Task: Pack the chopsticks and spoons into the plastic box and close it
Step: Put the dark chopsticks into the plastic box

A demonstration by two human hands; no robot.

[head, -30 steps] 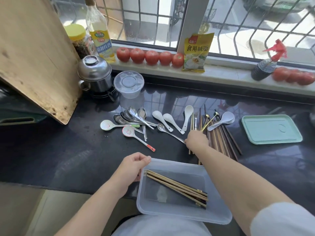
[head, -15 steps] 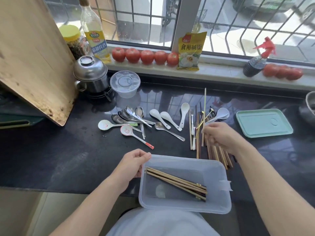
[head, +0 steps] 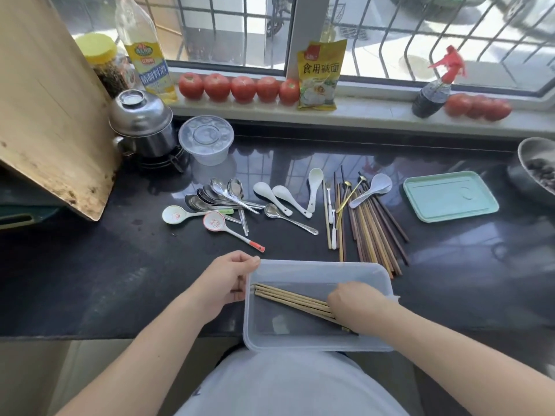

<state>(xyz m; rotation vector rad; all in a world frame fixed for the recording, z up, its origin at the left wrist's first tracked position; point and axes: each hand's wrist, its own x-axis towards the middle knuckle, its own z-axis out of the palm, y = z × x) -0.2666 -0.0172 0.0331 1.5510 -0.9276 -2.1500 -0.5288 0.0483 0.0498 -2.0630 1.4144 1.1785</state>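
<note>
Few of the pieces are packed so far: a small bundle of pale bamboo chopsticks (head: 292,301) lies slantwise on the floor of the clear rectangular plastic box (head: 318,268), which sits at the near edge of the dark glossy stone counter (head: 90,265), partly overhanging it. Right hand (head: 356,301) is inside the box, resting over the near end of that bundle; fingers face away from the camera, so whether they grip the sticks or merely lie on them cannot be told. Left hand (head: 226,280) steadies the box, fingers curled round its left rim. Left to do, by my reading, is most of the job. A loose heap of brown and pale wooden chopsticks (head: 375,232) lies just beyond the box's far right corner, with a white ceramic spoon (head: 372,189) and thin gold-handled utensils on top. Further left: white ceramic soup spoons (head: 282,198), a pile of stainless steel spoons (head: 216,199), two patterned ceramic spoons (head: 210,220). None are in the box. The pale green rectangular lid (head: 450,195) lies well apart at right; closing not yet begun. Early stage, I judge.
</note>
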